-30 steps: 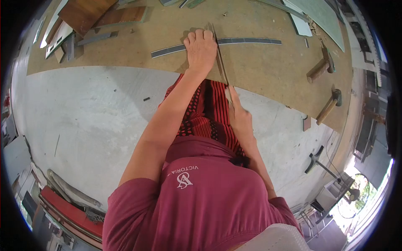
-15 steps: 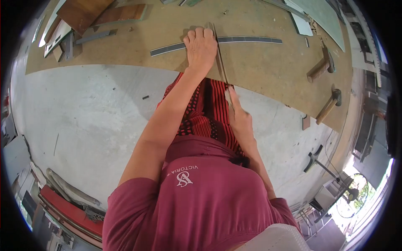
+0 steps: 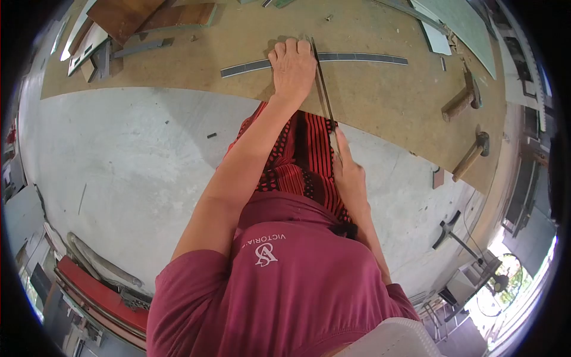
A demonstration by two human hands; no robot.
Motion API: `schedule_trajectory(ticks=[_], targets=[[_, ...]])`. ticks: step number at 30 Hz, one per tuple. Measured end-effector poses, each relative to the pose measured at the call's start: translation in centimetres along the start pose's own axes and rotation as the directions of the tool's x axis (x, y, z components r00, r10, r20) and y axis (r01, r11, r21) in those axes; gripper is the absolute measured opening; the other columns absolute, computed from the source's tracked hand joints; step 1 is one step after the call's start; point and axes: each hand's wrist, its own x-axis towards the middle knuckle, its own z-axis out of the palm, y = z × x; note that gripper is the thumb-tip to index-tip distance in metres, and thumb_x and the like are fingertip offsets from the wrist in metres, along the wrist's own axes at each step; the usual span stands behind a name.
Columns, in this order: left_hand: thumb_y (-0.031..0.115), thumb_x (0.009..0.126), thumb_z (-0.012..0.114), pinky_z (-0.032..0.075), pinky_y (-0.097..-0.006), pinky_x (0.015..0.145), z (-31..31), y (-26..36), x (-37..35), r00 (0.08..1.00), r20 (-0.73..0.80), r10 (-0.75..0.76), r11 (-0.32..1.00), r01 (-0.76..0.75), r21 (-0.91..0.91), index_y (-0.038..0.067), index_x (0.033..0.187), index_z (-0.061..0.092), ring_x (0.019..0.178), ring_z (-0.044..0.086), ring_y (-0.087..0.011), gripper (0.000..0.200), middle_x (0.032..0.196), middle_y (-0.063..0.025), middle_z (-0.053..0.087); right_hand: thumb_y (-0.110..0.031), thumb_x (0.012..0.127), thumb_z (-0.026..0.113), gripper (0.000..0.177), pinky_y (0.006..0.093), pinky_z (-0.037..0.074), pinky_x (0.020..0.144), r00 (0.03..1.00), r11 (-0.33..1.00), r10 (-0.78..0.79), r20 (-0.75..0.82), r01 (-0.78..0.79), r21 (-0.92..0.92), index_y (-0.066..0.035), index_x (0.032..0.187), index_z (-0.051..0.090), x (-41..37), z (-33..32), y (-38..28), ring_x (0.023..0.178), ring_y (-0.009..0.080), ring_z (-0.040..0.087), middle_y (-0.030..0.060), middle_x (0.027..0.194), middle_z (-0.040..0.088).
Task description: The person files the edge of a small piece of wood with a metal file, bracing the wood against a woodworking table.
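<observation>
My left hand (image 3: 292, 68) lies knuckles up on the brown board (image 3: 380, 101), fingers curled, pressing down a long curved grey strip (image 3: 363, 58) that passes under it. A thin metal blade (image 3: 323, 89) runs along the hand's right side, from the strip back past the board's near edge. My right hand (image 3: 350, 174) grips the blade's near end, forefinger stretched along it, in front of my red and black striped clothing. What lies under the left palm is hidden.
Two wooden-handled hammers (image 3: 461, 101) (image 3: 471, 156) lie on the board's right part. Wood offcuts (image 3: 125, 18) and grey bars (image 3: 140, 46) sit at its far left. Green sheets (image 3: 458, 21) lie at the far right. Concrete floor (image 3: 119, 160) spreads below the board, with a red frame (image 3: 101, 297).
Both hands keep their hold. The whole view has slid slightly to the right; no clear movement of the blade or strip.
</observation>
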Motion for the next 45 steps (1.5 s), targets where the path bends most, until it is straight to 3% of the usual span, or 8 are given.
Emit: schedule_trajectory(ticks=[7,9,22,33,37,40,42,45], targets=[[0.014,0.081,0.063,0.036,-0.0459,0.075,-0.1,-0.1,0.1,1.0,-0.014,-0.016,1.0,0.016,0.004,0.009,0.092,0.051,0.088,0.049,-0.0328,0.017,0.095,-0.0113,0.054,-0.013,0.093,0.049,0.055,0.0518,0.044,0.057,0.95,0.96,-0.277,-0.143,0.278,-0.015,-0.025,0.144,0.032,6.0,0.4,-2.0,0.067,0.0463,0.058,0.0288,0.086,0.06],[0.014,0.081,0.062,0.036,-0.0459,0.076,0.1,-0.1,-0.1,0.999,0.002,-0.036,0.999,0.036,-0.001,0.009,0.092,0.051,0.088,0.049,-0.0328,0.017,0.095,-0.0113,0.054,-0.011,0.093,0.047,0.056,0.0488,0.046,0.066,0.988,0.993,0.117,0.103,-0.116,-0.017,-0.025,0.145,0.032,3.3,-0.6,-2.6,0.08,0.0482,0.058,0.0263,0.099,0.061],[0.014,0.081,0.062,0.036,-0.0458,0.076,-0.1,-0.2,-0.2,1.0,-0.012,-0.015,1.0,0.015,-0.01,0.008,0.091,0.052,0.089,0.049,-0.033,0.016,0.095,-0.0116,0.053,-0.009,0.092,0.048,0.056,0.0527,0.045,0.061,0.979,0.982,-0.186,-0.088,0.184,-0.028,-0.024,0.144,0.032,5.8,0.2,-2.3,0.072,0.0466,0.059,0.0259,0.11,0.059],[0.014,0.081,0.062,0.036,-0.0462,0.076,-0.1,0.1,0.0,1.0,-0.019,-0.015,1.0,0.015,-0.012,0.008,0.091,0.051,0.088,0.05,-0.033,0.016,0.094,-0.0116,0.054,-0.012,0.094,0.047,0.053,0.0503,0.041,0.057,0.998,0.996,-0.062,-0.026,0.06,-0.07,-0.021,0.144,0.034,2.7,0.2,-1.5,0.066,0.049,0.052,0.0298,0.081,0.056],[0.014,0.081,0.062,0.036,-0.0459,0.077,-0.2,-0.2,-0.1,1.0,-0.004,-0.01,1.0,0.01,0.0,0.008,0.091,0.051,0.088,0.049,-0.0331,0.016,0.094,-0.0115,0.054,-0.011,0.094,0.046,0.053,0.0502,0.041,0.057,0.963,0.973,-0.229,-0.14,0.232,0.006,-0.021,0.144,0.034,6.3,0.5,-2.4,0.064,0.0489,0.052,0.0304,0.079,0.055],[0.014,0.081,0.062,0.036,-0.0457,0.077,-0.2,0.0,0.0,1.0,0.005,-0.026,1.0,0.026,-0.007,0.009,0.091,0.051,0.088,0.049,-0.0331,0.016,0.094,-0.0113,0.054,-0.012,0.094,0.046,0.053,0.0505,0.041,0.058,0.998,0.994,-0.063,-0.032,0.06,-0.086,-0.022,0.144,0.034,2.8,0.2,-1.8,0.063,0.0486,0.052,0.0306,0.076,0.054],[0.014,0.081,0.062,0.036,-0.0456,0.077,-0.2,0.0,0.0,0.998,0.046,-0.047,0.999,0.048,-0.009,0.009,0.091,0.051,0.088,0.049,-0.033,0.016,0.094,-0.0113,0.054,-0.012,0.094,0.046,0.052,0.0521,0.041,0.059,0.998,0.994,0.043,0.037,-0.047,0.099,-0.023,0.144,0.034,-0.1,-0.3,-1.2,0.064,0.0489,0.052,0.0302,0.077,0.055],[0.015,0.081,0.062,0.036,-0.0454,0.077,-0.2,0.0,-0.2,0.999,0.039,-0.018,1.0,0.018,0.007,0.009,0.091,0.051,0.088,0.049,-0.0327,0.016,0.094,-0.0111,0.054,-0.01,0.091,0.049,0.053,0.0506,0.046,0.059,1.0,1.0,-0.012,-0.013,0.012,-0.004,-0.023,0.142,0.037,-1.1,0.2,-0.4,0.066,0.0436,0.059,0.0256,0.079,0.061]])
